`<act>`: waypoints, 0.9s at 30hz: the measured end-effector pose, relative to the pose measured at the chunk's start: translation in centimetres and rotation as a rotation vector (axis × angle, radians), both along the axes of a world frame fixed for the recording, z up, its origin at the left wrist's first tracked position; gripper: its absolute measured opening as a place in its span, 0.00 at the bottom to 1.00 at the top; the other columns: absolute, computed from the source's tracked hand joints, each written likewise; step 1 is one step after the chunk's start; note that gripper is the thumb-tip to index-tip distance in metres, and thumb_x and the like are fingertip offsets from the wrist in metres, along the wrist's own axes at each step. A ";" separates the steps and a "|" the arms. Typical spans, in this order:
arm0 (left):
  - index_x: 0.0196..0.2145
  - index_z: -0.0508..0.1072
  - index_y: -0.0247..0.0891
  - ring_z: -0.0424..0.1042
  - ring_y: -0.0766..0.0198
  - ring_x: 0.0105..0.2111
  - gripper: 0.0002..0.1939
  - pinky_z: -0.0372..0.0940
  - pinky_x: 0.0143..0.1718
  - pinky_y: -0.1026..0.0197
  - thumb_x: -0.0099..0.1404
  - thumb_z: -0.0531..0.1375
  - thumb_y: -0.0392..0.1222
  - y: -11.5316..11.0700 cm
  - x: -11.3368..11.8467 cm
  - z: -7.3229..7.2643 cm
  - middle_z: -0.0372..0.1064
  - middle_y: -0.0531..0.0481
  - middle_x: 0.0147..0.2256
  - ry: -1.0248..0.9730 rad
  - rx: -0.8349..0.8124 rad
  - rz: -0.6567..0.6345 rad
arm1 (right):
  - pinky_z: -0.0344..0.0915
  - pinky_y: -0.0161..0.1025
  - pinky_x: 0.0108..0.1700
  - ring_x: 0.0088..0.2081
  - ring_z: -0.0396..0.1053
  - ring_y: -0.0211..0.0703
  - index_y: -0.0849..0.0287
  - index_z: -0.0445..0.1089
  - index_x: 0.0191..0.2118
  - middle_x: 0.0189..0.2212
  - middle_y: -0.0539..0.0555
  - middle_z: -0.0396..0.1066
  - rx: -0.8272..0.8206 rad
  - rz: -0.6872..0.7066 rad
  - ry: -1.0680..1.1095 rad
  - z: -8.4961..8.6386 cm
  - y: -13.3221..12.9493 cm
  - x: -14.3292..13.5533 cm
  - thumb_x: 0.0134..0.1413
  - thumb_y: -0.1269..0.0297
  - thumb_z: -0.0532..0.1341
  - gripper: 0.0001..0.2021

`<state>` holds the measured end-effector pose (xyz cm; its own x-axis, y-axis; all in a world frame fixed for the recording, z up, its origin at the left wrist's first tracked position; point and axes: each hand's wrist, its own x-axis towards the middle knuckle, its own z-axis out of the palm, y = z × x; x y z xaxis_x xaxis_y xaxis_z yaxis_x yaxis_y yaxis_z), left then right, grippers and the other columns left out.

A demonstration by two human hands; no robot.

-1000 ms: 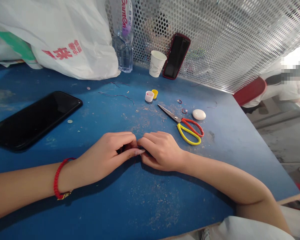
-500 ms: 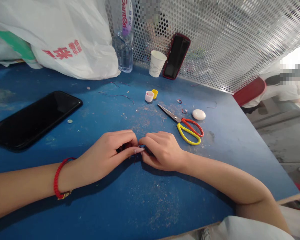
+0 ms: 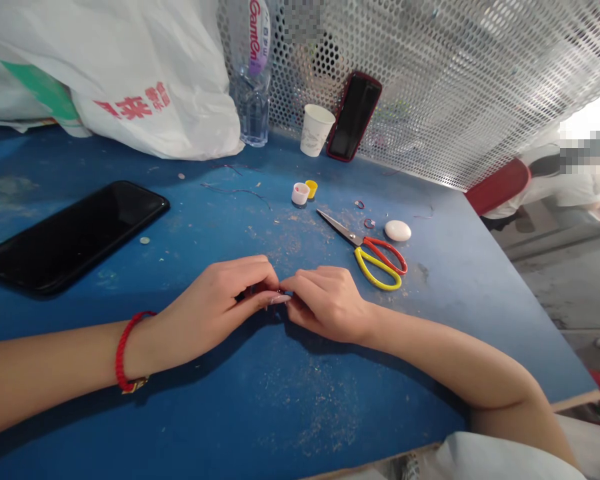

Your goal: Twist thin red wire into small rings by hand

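Blue table: the work surface; everything on it sits as it did a moment ago, apart from a slight shift of the whole view.
White plastic bag: slumped at the far left, beside the water bottle.
Hands: the person's left hand and right hand meet over the table, fingers curled. The left thumb and forefinger pinch a tiny reddish piece; the right fingertips press in beside them, but whether they grip it too, one cannot tell.
Black phone: lying flat, left of the left hand.
Red-edged phone: leaning on the mesh screen, its face just beside the paper cup.
Scissors: beyond the right hand, untouched, near a white oval object.
Small caps: one pale, one yellow, side by side.
Tiny reddish piece: at the meeting fingertips, its shape mostly hidden. The left fingertips have edged slightly towards the right hand, which suggests a fine adjustment rather than a release.
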<state>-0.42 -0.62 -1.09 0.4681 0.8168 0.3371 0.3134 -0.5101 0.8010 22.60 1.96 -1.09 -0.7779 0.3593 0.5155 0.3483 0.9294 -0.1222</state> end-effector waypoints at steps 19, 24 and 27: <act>0.34 0.67 0.39 0.66 0.61 0.32 0.18 0.60 0.35 0.59 0.82 0.54 0.50 0.6 0.5 -0.1 0.66 0.53 0.33 0.106 -0.046 0.021 | 0.58 0.35 0.32 0.28 0.72 0.39 0.61 0.72 0.44 0.31 0.55 0.80 -0.271 -0.038 -0.014 -0.2 0.8 0.2 0.75 0.68 0.52 0.11; 0.34 0.67 0.40 0.66 0.61 0.32 0.18 0.62 0.34 0.59 0.82 0.53 0.50 0.4 0.7 0.2 0.67 0.53 0.33 0.139 -0.040 0.027 | 0.57 0.34 0.32 0.27 0.69 0.38 0.59 0.71 0.41 0.28 0.52 0.77 -0.371 -0.029 0.011 0.3 0.7 0.3 0.74 0.68 0.54 0.10; 0.34 0.67 0.39 0.67 0.61 0.32 0.18 0.62 0.34 0.59 0.82 0.52 0.50 0.2 0.8 0.5 0.67 0.52 0.34 0.158 -0.033 0.029 | 0.56 0.34 0.31 0.25 0.65 0.37 0.58 0.71 0.40 0.26 0.50 0.73 -0.520 -0.021 0.016 0.7 0.7 0.3 0.72 0.68 0.56 0.08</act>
